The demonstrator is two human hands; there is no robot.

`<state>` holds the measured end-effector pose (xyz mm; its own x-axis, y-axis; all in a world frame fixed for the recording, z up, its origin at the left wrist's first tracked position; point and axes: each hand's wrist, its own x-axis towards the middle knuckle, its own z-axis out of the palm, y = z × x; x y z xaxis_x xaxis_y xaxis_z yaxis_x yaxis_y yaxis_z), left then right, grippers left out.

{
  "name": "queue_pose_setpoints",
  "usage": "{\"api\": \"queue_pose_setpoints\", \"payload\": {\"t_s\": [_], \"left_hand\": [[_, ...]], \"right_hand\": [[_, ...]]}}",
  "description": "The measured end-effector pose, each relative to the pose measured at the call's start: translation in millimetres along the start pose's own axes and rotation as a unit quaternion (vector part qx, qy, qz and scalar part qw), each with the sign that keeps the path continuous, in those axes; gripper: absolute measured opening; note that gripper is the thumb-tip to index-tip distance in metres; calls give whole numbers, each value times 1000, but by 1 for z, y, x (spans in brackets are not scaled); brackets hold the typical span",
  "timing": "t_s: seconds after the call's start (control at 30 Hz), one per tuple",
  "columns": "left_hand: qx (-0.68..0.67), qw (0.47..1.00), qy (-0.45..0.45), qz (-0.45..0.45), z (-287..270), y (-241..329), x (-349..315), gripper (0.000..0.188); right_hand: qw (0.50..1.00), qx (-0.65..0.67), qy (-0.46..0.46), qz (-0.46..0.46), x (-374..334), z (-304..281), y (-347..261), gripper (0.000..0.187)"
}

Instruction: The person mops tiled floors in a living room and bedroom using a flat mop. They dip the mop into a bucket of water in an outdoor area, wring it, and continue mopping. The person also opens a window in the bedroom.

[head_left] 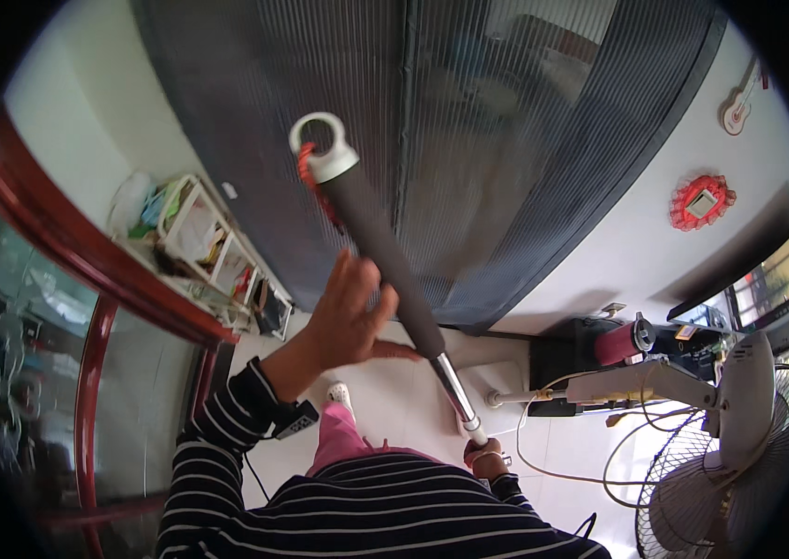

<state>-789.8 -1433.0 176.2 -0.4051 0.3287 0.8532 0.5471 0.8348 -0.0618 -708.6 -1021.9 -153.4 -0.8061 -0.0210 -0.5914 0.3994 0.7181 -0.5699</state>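
Observation:
A long pole [385,252] slants across the middle, its upper end tipped to the left. It has a dark foam grip, a shiny metal shaft and a white hanging ring [321,146] with a red cord looped through it. Low in the view, my right hand [487,459] is closed around the pale lower part of the shaft. The pole's far end past that hand is hidden. Beside the foam grip, my left hand [343,317] is open, its fingers apart. Its outstretched thumb reaches the grip's lower end; whether it touches cannot be made out.
A dark ribbed curtain [320,65] hangs ahead. To the left stand a white shelf rack [217,247] with bags and a red-framed glass cabinet [101,363]. On the right are a standing fan [692,484] with trailing cords, a pink tumbler [620,343] and a television [739,270].

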Motion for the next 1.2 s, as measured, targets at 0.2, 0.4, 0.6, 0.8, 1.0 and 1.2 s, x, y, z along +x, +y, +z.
{"api": "queue_pose_setpoints", "payload": {"t_s": [0.2, 0.4, 0.6, 0.8, 1.0, 1.2], "left_hand": [[-82, 990, -101, -57, 80, -194, 31, 104], [-87, 993, -41, -73, 173, -297, 92, 120], [-111, 988, 36, -97, 279, -341, 166, 124], [-233, 971, 16, -46, 382, -339, 259, 104], [-277, 957, -6, 83, 472, -309, 303, 92], [-457, 862, -146, 162, 552, -295, 302, 84]], "right_hand": [[995, 67, 23, 66, 44, 60, -25, 12], [955, 263, 119, 71, 77, 125, -52, 17], [985, 145, 87, 42, 111, 110, -126, 19], [883, 428, 62, 180, 178, 73, -196, 14], [982, 176, 24, 61, 221, 59, -202, 8], [528, 785, 82, 313, 307, 73, -243, 19]]}}
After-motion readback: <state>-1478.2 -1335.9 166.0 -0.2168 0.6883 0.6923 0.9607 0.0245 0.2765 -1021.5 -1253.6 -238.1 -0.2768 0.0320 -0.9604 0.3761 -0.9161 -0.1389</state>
